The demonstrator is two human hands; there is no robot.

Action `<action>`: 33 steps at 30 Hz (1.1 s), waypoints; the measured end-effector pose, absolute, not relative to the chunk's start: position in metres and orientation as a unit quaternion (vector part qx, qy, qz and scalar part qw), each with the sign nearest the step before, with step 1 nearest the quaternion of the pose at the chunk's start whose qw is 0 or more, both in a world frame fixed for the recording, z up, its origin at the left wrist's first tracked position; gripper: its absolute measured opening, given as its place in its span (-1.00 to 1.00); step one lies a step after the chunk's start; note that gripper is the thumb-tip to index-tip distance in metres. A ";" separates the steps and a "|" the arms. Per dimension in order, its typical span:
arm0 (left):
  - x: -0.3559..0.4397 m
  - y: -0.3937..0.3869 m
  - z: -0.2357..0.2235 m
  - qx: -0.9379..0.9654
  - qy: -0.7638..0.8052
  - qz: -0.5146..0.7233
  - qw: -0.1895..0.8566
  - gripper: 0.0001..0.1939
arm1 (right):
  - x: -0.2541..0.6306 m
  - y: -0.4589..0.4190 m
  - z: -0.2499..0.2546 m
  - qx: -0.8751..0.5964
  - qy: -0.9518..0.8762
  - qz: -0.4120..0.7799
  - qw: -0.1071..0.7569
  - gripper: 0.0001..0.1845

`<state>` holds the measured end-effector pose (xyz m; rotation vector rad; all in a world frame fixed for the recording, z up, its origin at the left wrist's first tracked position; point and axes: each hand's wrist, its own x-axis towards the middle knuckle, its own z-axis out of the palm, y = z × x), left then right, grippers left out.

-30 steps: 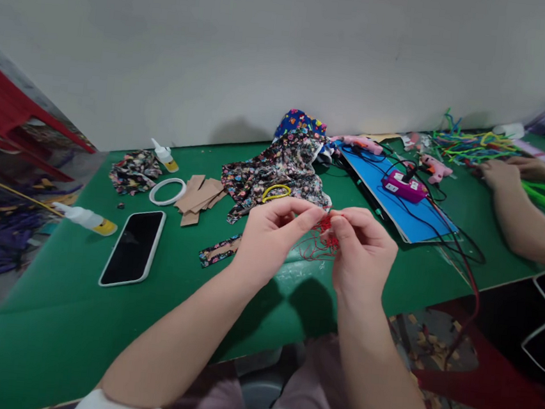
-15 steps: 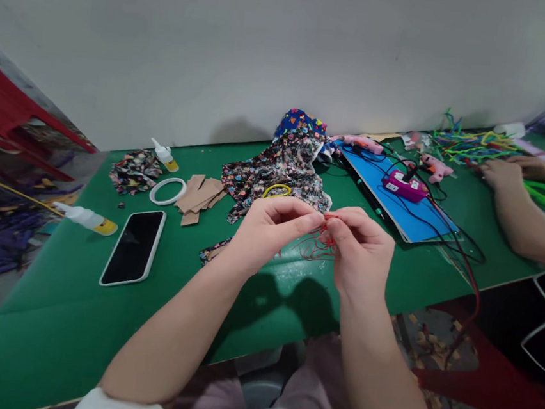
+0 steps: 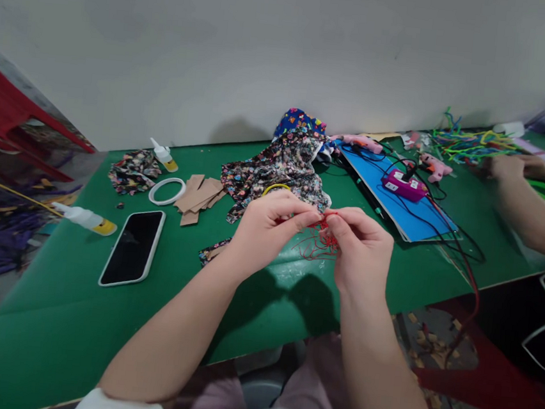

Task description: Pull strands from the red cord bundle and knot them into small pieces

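Note:
Red string [image 3: 319, 247] hangs in thin tangled loops beneath my fingertips, over the green table [image 3: 184, 324]. My left hand [image 3: 270, 230] pinches it between thumb and forefinger. Close beside, my right hand [image 3: 362, 248] pinches the same string, the fingertips of both hands nearly touching. The exact bit between the fingers is too small to make out. Behind my hands lies black floral fabric [image 3: 277, 160], with a yellow ring [image 3: 276, 187] on it, partly hidden by my left hand. A small floral piece [image 3: 207, 253] sits under my left wrist.
To the left are a phone [image 3: 133, 249], two glue bottles [image 3: 88, 219] [image 3: 164, 155], a white ring [image 3: 166, 191] and cardboard strips [image 3: 199, 199]. A blue folder [image 3: 398, 197] carries a purple power strip [image 3: 404, 184]. Pink glue guns [image 3: 435, 167] lie near a co-worker's arm [image 3: 528, 203].
My left hand has shifted slightly left, and a little more red string shows between the fingertips. The co-worker's hands at the right have moved slightly.

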<state>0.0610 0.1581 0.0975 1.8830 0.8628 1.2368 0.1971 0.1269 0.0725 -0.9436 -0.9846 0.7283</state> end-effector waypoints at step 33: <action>0.048 0.166 0.096 0.653 0.286 0.288 0.640 -0.72 | 0.207 0.124 0.072 -0.340 -0.527 0.455 0.632 -0.92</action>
